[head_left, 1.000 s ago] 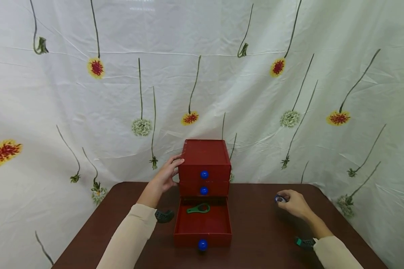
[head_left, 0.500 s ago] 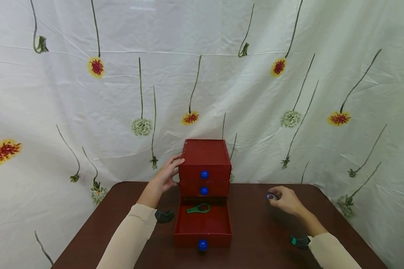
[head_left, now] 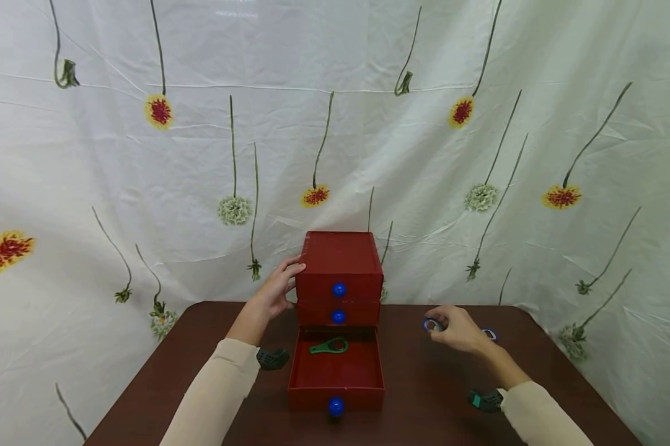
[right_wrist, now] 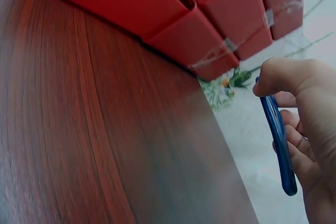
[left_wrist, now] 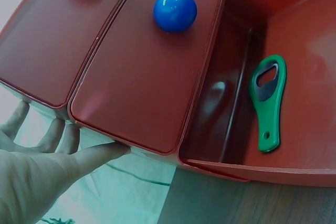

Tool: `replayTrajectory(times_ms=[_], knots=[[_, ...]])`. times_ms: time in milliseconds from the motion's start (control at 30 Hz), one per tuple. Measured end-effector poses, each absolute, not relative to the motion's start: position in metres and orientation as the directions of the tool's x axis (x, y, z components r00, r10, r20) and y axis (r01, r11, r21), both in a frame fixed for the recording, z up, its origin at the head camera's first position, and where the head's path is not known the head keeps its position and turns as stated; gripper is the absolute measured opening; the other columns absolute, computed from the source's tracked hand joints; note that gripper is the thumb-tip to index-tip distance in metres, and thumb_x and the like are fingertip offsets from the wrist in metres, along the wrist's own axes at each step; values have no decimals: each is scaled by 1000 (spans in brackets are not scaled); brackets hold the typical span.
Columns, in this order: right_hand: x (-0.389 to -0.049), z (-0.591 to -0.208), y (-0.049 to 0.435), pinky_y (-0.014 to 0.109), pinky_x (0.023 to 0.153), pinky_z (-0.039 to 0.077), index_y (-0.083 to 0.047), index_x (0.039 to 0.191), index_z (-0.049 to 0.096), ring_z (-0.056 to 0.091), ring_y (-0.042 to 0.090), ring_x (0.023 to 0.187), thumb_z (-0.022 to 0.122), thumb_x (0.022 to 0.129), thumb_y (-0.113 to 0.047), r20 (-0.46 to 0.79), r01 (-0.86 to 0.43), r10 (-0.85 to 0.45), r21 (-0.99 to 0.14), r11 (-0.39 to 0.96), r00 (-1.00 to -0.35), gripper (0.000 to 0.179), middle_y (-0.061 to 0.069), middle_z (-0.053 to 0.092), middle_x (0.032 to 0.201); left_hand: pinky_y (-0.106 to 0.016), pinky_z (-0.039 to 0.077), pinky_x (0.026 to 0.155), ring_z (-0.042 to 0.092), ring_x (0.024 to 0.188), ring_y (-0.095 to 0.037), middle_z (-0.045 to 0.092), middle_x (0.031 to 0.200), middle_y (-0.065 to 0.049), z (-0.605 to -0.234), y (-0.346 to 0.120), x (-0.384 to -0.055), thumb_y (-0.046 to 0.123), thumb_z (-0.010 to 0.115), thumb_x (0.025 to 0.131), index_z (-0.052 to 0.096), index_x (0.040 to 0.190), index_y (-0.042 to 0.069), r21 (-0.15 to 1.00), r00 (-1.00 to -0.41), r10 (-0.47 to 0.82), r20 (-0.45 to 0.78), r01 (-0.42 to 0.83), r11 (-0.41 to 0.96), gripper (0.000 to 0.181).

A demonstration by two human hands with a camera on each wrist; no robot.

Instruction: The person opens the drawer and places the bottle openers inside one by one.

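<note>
A red drawer cabinet (head_left: 341, 253) with blue knobs stands mid-table, its bottom drawer (head_left: 335, 371) pulled out. In that drawer lies a green bottle opener (head_left: 329, 345), also plain in the left wrist view. My left hand (head_left: 273, 291) touches the cabinet's left side with extended fingers (left_wrist: 97, 156). To the right of the cabinet, my right hand (head_left: 458, 329) pinches a flat blue bottle opener (right_wrist: 278, 140) between thumb and fingers, above the table. Its ringed end shows in the head view; fingers hide part of it.
Another blue ring-shaped item (head_left: 489, 334) lies on the dark wooden table (head_left: 424, 396) behind my right wrist, partly hidden. A white cloth (head_left: 413, 148) printed with flowers hangs behind the table's far edge. The open drawer juts toward me.
My right hand has moved left toward the cabinet with the blue bottle opener, uncovering another blue item on the table. My left hand and the drawer have stayed put.
</note>
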State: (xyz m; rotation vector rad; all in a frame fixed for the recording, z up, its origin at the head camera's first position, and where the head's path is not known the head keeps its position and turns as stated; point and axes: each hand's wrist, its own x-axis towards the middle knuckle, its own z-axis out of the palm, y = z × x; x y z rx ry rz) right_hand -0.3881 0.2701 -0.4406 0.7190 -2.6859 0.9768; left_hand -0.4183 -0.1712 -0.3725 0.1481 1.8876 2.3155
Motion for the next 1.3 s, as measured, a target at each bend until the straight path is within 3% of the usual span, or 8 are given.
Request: replayTrajectory(times_ms=[967,1300], knots=[[-378,-417,199,31,75,53,-5,116,74,60,14,86,74,83,-11,345,-735,-659,-441,515,-668,33,-1,66,105,-86,13,101,12,154,-42,20,168,-13,-374,-170,-415,32,56,108,26,162,16,981,-984,180,3,-32,-190,63],[-370,-417,167,25,75,53,-3,117,74,59,13,92,75,85,-15,339,-823,-761,-364,436,-553,35,3,66,113,-86,14,101,11,154,-41,17,169,-12,-373,-171,-415,33,55,108,25,162,16,983,-984,179,3,-30,-183,64]])
